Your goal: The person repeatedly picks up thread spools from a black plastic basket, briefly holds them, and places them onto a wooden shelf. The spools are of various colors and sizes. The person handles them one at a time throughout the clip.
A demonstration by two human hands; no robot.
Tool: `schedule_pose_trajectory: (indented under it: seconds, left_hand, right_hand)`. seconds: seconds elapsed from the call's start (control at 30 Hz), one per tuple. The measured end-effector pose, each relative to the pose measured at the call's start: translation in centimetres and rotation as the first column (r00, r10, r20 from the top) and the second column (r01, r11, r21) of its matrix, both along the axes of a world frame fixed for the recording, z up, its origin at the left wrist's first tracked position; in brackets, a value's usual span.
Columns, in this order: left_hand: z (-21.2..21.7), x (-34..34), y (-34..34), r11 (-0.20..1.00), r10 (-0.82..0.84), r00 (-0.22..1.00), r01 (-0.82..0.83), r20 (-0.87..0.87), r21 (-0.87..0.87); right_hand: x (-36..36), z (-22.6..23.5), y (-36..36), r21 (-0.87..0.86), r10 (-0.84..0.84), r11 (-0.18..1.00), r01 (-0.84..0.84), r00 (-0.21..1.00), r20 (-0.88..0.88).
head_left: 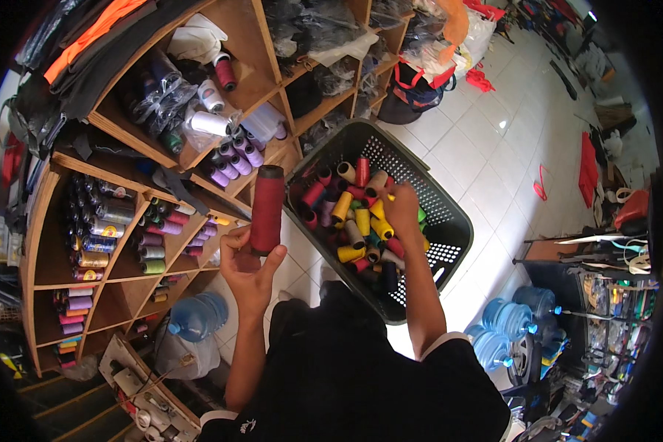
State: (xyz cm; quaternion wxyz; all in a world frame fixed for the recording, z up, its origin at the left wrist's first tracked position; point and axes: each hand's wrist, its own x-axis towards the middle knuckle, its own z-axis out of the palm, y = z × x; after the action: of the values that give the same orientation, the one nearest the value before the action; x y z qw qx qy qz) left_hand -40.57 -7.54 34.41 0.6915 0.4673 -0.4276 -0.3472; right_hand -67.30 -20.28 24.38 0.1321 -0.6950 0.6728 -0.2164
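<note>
Grip on the dark-red thread cone [267,209] looked thin: left hand [249,271] pinched only its base w/ fingertips, so it could tip & drop. Right hand [402,210] (grasp not clear) dug into the spools in the dark basket [449,221], maybe spilling some.

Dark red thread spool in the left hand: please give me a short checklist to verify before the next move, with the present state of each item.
1. Left hand grips the tall dark red thread spool from below: ok, spool upright.
2. Right hand is inside the dark plastic laundry basket, on the mixed coloured spools: ok.
3. What the right hand grips: cannot tell, fingers hidden.
4. Wooden diagonal shelf has a free compartment: ok, the lower ones look partly empty.
5. Basket stands steadily: cannot tell.
</note>
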Motion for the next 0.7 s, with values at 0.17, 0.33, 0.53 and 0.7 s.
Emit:
schedule_pose_trajectory:
  seconds: [0.17,0.33,0.53,0.7]
  left_hand:
    - [-0.5,0.2,0.0,0.994,0.106,0.994,-0.106,-0.032,-0.005]
    - [-0.5,-0.3,-0.5,0.980,0.193,0.971,-0.184,0.139,-0.073]
    - [-1.0,-0.6,-0.6,0.934,0.354,0.785,-0.266,0.509,-0.240]
    - [0.2,-0.2,-0.5,0.909,0.412,0.642,-0.237,0.647,-0.344]
  right_hand:
    - [1.1,3.9,2.0,0.028,-0.087,0.996,0.083,0.968,0.234]
    - [5.9,7.2,4.4,-0.092,0.152,0.988,-0.122,0.814,0.560]
    - [13.5,13.1,8.8,0.013,0.168,0.918,-0.396,0.421,0.891]
    - [15.5,13.3,8.9,-0.090,0.192,0.955,-0.281,0.361,0.913]
